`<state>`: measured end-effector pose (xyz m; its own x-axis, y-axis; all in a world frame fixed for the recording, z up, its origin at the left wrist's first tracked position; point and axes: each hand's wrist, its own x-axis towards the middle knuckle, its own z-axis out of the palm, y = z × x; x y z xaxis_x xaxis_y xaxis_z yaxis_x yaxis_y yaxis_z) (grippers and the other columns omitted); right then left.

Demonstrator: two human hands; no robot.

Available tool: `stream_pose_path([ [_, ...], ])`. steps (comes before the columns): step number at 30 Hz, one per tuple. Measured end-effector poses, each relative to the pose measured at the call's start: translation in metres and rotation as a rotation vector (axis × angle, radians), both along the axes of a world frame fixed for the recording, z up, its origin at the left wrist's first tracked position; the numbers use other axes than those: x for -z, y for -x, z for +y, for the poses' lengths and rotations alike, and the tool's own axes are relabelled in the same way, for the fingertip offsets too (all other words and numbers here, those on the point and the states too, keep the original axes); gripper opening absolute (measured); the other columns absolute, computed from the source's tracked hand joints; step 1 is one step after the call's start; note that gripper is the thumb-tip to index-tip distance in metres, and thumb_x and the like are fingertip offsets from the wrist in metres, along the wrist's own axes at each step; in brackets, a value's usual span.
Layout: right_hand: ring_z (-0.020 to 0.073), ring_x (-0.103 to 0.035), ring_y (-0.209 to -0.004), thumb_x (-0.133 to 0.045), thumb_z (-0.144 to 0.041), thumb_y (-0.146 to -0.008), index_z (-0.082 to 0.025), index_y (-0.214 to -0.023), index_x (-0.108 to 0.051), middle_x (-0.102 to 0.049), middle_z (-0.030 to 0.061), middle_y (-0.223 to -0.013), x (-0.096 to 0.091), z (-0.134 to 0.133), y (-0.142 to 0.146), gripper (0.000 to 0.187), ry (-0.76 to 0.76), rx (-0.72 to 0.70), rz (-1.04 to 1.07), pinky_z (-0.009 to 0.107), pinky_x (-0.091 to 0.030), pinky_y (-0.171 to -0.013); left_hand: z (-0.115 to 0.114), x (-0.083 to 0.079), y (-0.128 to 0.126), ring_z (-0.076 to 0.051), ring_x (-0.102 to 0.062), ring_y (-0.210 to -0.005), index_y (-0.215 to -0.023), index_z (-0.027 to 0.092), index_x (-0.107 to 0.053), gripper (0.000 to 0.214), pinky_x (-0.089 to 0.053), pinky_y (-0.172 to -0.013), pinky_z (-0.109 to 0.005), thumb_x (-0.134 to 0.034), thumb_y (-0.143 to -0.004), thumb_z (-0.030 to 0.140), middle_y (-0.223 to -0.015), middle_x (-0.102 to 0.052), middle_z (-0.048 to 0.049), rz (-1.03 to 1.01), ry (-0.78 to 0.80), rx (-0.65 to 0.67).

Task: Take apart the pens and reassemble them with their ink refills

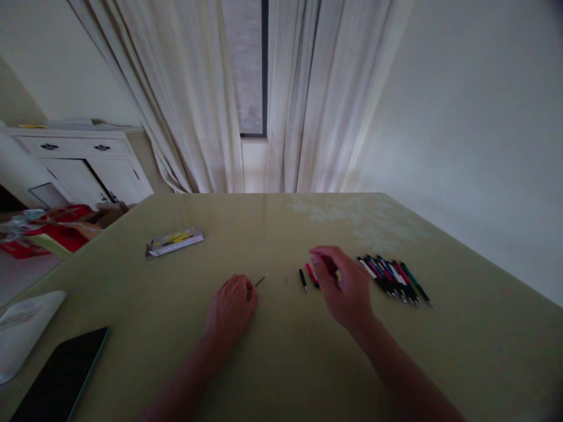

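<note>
My left hand point(233, 299) rests on the table with its fingers closed around one end of a thin pen refill point(263, 279), whose tip points away to the right. My right hand point(347, 287) is curled above the table, thumb and index fingertips close together; anything between them is too small to make out. Beside it lie a black pen barrel part point(303, 281) and a pink-and-black pen part point(312, 276), partly hidden by the hand. A tiny spring-like piece point(285, 281) sits between both hands. Right of my right hand is a row of several assorted pens point(396, 280).
An opened pen box point(175, 241) with yellow print lies at the back left of the table point(264, 228). A dark tablet or phone point(61, 375) and a white flat object point(29, 331) are at the near left. Curtains, a wall and a white cabinet point(83, 161) surround the table.
</note>
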<state>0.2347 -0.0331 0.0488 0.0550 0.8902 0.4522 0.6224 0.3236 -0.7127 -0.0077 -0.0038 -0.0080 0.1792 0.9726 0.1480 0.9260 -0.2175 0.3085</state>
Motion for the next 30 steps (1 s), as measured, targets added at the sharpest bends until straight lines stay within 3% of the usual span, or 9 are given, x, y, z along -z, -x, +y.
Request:
stream_pose_path([
  [3, 0.0182, -0.064, -0.074, -0.051, -0.031, -0.104, -0.021, -0.100, -0.069, -0.071, 0.0050, -0.085, 0.019, 0.010, 0.013, 0.021, 0.049, -0.063, -0.102, 0.031, -0.051, -0.073, -0.004, 0.002, 0.004, -0.029, -0.063, -0.095, -0.092, 0.018, -0.065, 0.022, -0.048, -0.082, -0.039, -0.044, -0.098, 0.016, -0.097, -0.067, -0.0118, 0.202, -0.062, -0.004],
  [7, 0.0218, -0.067, -0.097, -0.057, -0.026, -0.102, -0.021, -0.115, -0.069, -0.073, 0.0083, -0.106, 0.041, 0.012, 0.029, 0.018, 0.081, -0.188, -0.269, 0.035, -0.051, -0.090, -0.004, 0.004, 0.007, -0.031, -0.061, -0.097, -0.098, 0.015, -0.065, 0.024, -0.047, -0.083, -0.041, -0.042, -0.096, 0.009, -0.103, -0.066, -0.0146, 0.258, -0.074, -0.004],
  [11, 0.0301, -0.054, -0.130, -0.069, -0.035, -0.098, -0.032, -0.141, -0.059, -0.062, 0.0100, -0.142, 0.045, 0.006, 0.034, 0.045, -0.055, -0.228, -0.516, 0.049, -0.035, -0.114, 0.002, 0.001, -0.001, -0.026, -0.064, -0.090, -0.093, 0.019, -0.061, 0.020, -0.049, -0.083, -0.039, -0.043, -0.101, 0.017, -0.094, -0.068, -0.0089, -0.145, -0.007, 0.118],
  [14, 0.0284, -0.061, -0.118, -0.067, -0.036, -0.099, -0.030, -0.128, -0.068, -0.074, 0.0081, -0.119, 0.045, 0.006, 0.033, 0.029, -0.087, -0.274, -0.630, 0.048, -0.034, -0.112, 0.001, 0.002, -0.010, -0.023, -0.066, -0.089, -0.091, 0.021, -0.061, 0.018, -0.052, -0.082, -0.035, -0.049, -0.102, 0.027, -0.092, -0.070, -0.0057, -0.443, 0.010, 0.253],
  [17, 0.0247, -0.067, -0.096, -0.062, -0.029, -0.103, -0.026, -0.100, -0.076, -0.077, 0.0055, -0.086, 0.045, 0.012, 0.027, 0.014, -0.063, -0.271, -0.710, 0.044, -0.037, -0.106, -0.003, 0.009, -0.015, -0.023, -0.068, -0.092, -0.105, 0.021, -0.064, 0.021, -0.055, -0.085, -0.036, -0.048, -0.104, 0.034, -0.098, -0.072, -0.0066, -0.516, 0.013, 0.259],
  [20, 0.0236, -0.068, -0.091, -0.060, -0.023, -0.103, -0.023, -0.097, -0.075, -0.078, 0.0060, -0.088, 0.042, 0.020, 0.015, 0.016, -0.007, -0.124, -0.659, 0.040, -0.039, -0.099, -0.002, 0.018, -0.017, -0.025, -0.064, -0.122, -0.140, 0.020, -0.054, 0.038, -0.050, -0.104, -0.044, -0.039, -0.106, 0.029, -0.131, -0.069, -0.0122, -0.397, -0.047, 0.254],
  [23, 0.0223, -0.069, -0.090, -0.057, -0.022, -0.103, -0.021, -0.104, -0.073, -0.079, 0.0062, -0.097, 0.038, 0.026, 0.004, 0.016, 0.027, 0.012, -0.492, 0.037, -0.040, -0.091, 0.003, 0.024, -0.018, -0.023, -0.039, -0.151, -0.157, 0.027, -0.039, 0.057, -0.035, -0.120, -0.046, -0.035, -0.102, 0.014, -0.163, -0.045, -0.0069, -0.153, -0.071, 0.478],
  [26, 0.0217, -0.069, -0.089, -0.055, -0.021, -0.103, -0.020, -0.102, -0.072, -0.079, 0.0056, -0.097, 0.040, 0.030, 0.001, 0.017, 0.037, 0.031, -0.391, 0.036, -0.039, -0.088, 0.007, 0.026, -0.020, -0.020, -0.030, -0.155, -0.160, 0.030, -0.036, 0.072, -0.030, -0.124, -0.045, -0.037, -0.093, 0.003, -0.169, -0.033, -0.0010, 0.005, -0.012, 0.631],
  [30, 0.0214, -0.069, -0.088, -0.056, -0.022, -0.102, -0.021, -0.101, -0.072, -0.079, 0.0043, -0.095, 0.046, 0.030, 0.004, 0.016, 0.022, 0.012, -0.369, 0.036, -0.038, -0.088, 0.009, 0.027, -0.021, -0.023, -0.051, -0.143, -0.152, 0.023, -0.051, 0.066, -0.040, -0.119, -0.045, -0.040, -0.091, 0.002, -0.159, -0.051, -0.0070, 0.005, -0.008, 0.602],
])
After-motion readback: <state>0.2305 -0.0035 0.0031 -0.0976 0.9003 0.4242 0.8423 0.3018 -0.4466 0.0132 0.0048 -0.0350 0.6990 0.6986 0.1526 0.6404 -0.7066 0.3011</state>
